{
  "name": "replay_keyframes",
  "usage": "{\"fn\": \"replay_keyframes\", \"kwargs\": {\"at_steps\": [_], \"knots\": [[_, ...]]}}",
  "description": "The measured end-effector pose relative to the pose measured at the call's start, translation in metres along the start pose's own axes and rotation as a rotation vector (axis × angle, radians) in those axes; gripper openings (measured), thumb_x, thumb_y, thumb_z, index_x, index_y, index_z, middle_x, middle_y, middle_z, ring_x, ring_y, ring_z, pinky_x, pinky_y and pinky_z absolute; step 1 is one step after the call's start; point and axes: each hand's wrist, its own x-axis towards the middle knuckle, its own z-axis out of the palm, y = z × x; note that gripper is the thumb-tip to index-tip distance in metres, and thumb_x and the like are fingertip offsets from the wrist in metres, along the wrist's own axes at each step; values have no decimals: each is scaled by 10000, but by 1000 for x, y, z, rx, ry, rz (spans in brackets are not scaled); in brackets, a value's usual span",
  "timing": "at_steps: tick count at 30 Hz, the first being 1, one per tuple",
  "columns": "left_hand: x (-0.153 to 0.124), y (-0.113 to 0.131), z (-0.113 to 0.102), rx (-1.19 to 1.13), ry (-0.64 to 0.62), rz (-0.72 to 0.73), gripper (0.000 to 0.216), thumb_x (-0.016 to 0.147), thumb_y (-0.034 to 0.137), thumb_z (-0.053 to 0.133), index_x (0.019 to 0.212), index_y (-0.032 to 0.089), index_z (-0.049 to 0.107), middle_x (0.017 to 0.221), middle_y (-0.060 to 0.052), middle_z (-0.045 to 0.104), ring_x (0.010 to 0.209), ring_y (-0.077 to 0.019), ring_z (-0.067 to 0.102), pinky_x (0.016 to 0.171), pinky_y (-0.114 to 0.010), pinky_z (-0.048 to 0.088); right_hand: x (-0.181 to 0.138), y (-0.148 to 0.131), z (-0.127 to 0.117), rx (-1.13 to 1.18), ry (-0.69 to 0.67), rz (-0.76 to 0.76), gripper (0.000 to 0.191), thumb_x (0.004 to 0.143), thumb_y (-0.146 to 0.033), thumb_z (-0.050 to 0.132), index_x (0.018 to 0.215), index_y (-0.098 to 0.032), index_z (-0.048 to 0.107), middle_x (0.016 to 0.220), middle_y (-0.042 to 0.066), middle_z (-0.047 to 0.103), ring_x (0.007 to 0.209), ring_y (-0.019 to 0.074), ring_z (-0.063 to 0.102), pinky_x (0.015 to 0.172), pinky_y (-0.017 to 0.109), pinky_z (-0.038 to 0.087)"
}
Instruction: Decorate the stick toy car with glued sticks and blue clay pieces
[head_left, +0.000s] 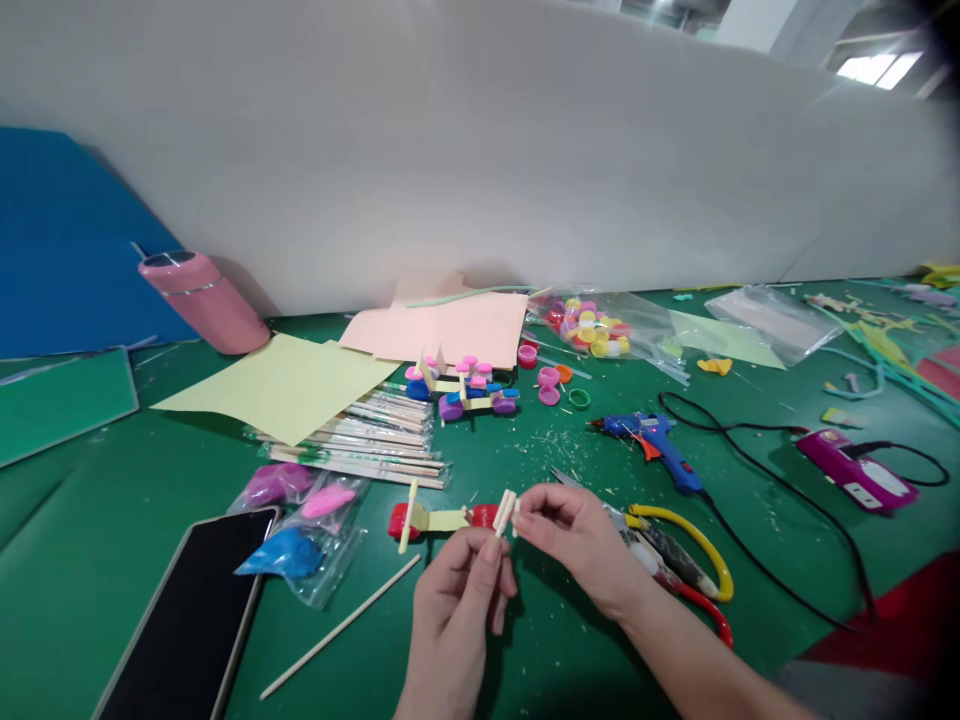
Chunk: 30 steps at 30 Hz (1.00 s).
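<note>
My left hand (457, 600) and my right hand (574, 535) meet low in the middle, both pinching a small craft car (442, 518). The car has red bottle-cap wheels, a yellow paper body and pale wooden stick axles. My right fingertips pinch short stick pieces (505, 512) at its right end, and my left fingers close round the same end from below. A finished car with purple, blue and pink caps (469, 390) stands further back on the green mat.
A blue glue gun (656, 445) with a black cord lies right of centre, and yellow and red handled pliers (686, 565) lie under my right wrist. Chopstick packets (375, 445), bags of balloons (304, 530), a phone (187, 630), a loose stick (341, 625), a bag of caps (592, 325), paper sheets (285, 385) and a pink tumbler (202, 300) surround them.
</note>
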Motion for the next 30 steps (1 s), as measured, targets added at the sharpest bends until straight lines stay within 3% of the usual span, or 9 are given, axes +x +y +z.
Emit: {"fn": "replay_keyframes", "kwargs": {"at_steps": [8, 30], "knots": [[1, -1, -2, 31, -32, 9, 227, 818, 313, 504, 650, 165, 536, 548, 48, 497, 419, -43, 369, 410, -186, 265, 2, -2, 2, 161, 1, 113, 226, 617, -314, 733, 608, -145, 583, 507, -77, 417, 451, 34, 288, 440, 174, 238], [1, 0, 0, 75, 16, 23, 218, 796, 317, 528, 640, 166, 545, 536, 47, 486, 417, -49, 373, 398, -181, 271, 2, 3, 4, 206, 48, 138, 252, 645, -345, 711, 590, -134, 586, 433, -88, 378, 413, 30, 245, 404, 197, 135]]}}
